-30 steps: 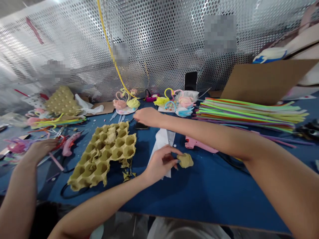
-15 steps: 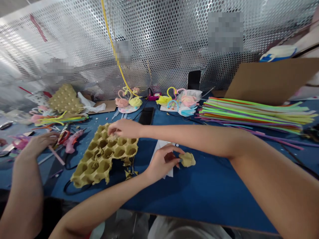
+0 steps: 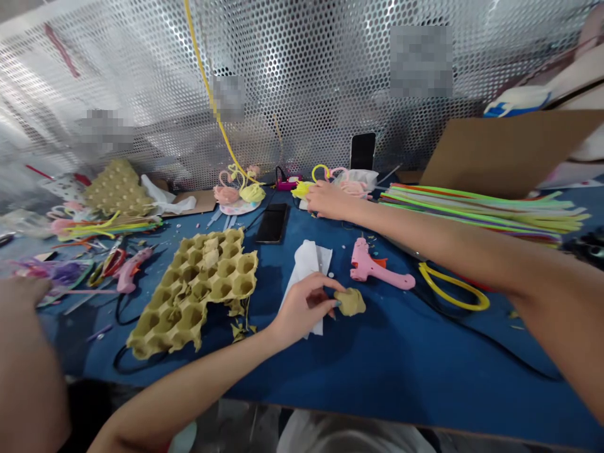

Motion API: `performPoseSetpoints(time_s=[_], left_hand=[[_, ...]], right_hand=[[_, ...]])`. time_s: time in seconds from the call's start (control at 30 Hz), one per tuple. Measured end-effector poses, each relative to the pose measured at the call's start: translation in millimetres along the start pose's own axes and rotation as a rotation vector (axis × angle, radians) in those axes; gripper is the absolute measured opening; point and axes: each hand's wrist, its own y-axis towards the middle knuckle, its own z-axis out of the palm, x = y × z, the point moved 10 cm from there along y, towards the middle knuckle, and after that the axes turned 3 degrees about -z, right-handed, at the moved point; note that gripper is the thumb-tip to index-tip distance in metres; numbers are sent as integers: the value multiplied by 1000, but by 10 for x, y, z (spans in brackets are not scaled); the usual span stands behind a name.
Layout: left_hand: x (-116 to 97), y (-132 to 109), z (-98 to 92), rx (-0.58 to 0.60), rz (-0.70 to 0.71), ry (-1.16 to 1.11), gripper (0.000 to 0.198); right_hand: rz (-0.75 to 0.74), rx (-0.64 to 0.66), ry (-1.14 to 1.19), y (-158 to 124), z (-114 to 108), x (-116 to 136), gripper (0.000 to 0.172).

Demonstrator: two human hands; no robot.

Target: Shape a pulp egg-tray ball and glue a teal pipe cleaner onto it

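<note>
My left hand [image 3: 306,309] pinches a small lump of yellow-brown egg-carton pulp [image 3: 350,302] against the blue table [image 3: 387,358], over a white paper sheet [image 3: 307,264]. My right hand [image 3: 326,199] reaches far back and rests on the pipe-cleaner figures [image 3: 349,184], its fingertips at a yellow one [image 3: 302,189]. Its fingers curl under the back of the hand, so I cannot see their grip. A torn egg tray [image 3: 201,283] lies left of my left hand, with scraps [image 3: 241,328] beside it.
A pink glue gun [image 3: 375,267] and a yellow loop [image 3: 453,294] lie under my right arm. A black phone [image 3: 272,223] lies behind the tray. Coloured pipe cleaners [image 3: 481,211] are stacked at right, before a cardboard sheet [image 3: 509,151]. Another person's arm [image 3: 23,352] is at the left edge.
My right hand left the egg tray and went back and right to the pipe-cleaner figures. The other person's hand drew back to the left. My left hand kept its hold on the lump.
</note>
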Motion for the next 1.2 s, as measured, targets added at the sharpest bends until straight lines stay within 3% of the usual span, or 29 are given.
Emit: performPoseSetpoints(time_s=[0.27, 0.43, 0.63, 0.73, 0.83, 1.03, 1.1, 1.2], left_hand=[[7, -2, 3, 1, 32, 3, 20], [25, -1, -5, 1, 23, 1, 20], [11, -11, -6, -6, 14, -5, 20], [17, -16, -10, -14, -4, 7, 19], [13, -16, -15, -20, -4, 11, 19], [53, 3, -22, -27, -6, 2, 19], [149, 8, -38, -47, -43, -16, 20], [297, 2, -71, -90, -104, -46, 23]], right_hand=[[-54, 0, -131, 203, 162, 118, 18], [-59, 29, -144, 348, 254, 110, 39], [-4, 29, -52, 301, 225, 74, 14], [28, -23, 23, 292, 18, 150, 18], [28, -135, 119, 411, -425, 416, 16], [-173, -412, 382, 911, -1480, 1551, 16], [-234, -427, 484, 1013, -1615, 1912, 29], [-239, -397, 521, 961, -1597, 2206, 50]])
